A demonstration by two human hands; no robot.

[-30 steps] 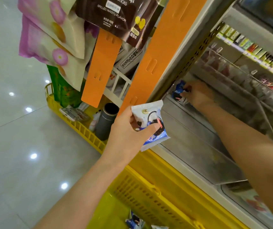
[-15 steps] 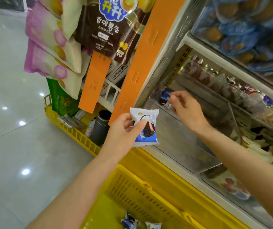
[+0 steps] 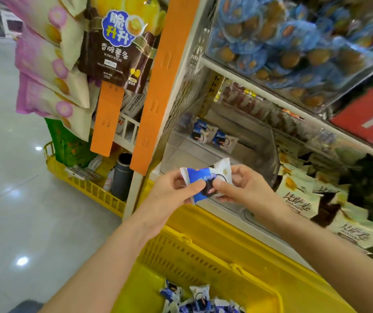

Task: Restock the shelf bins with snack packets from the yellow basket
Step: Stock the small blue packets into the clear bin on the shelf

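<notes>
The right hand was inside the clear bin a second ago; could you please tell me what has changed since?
The right hand let go of a snack packet in the clear bin, drew back and now pinches the blue-and-white packet alongside the left hand. The left hand kept its grip on it.

Glossy pale floor [image 3: 11, 211] mirrors round lights [image 3: 22, 260] beside a white shelving unit [image 3: 244, 81] with orange strips [image 3: 158, 86].

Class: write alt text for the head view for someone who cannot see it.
The left hand and right hand hold one blue and white snack packet before a clear shelf bin holding two matching packets. More packets lie in the yellow basket below.
</notes>
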